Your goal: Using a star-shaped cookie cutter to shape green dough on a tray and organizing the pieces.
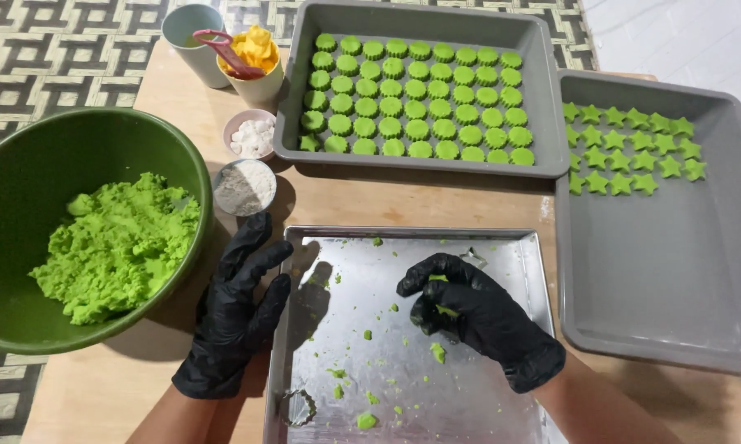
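Observation:
Both my hands wear black gloves. My left hand rests flat with fingers apart on the left rim of a shiny metal tray, holding nothing. My right hand hovers over the tray's middle, fingers curled around a small piece of green dough. Green dough crumbs lie scattered over the tray. A round fluted metal cutter sits at the tray's lower left. Part of another metal cutter shows just behind my right hand.
A green bowl of green dough stands at left. At the back, one grey tray holds rows of round green pieces; another grey tray at right holds green stars. Small cups of flour, white bits, yellow pieces stand nearby.

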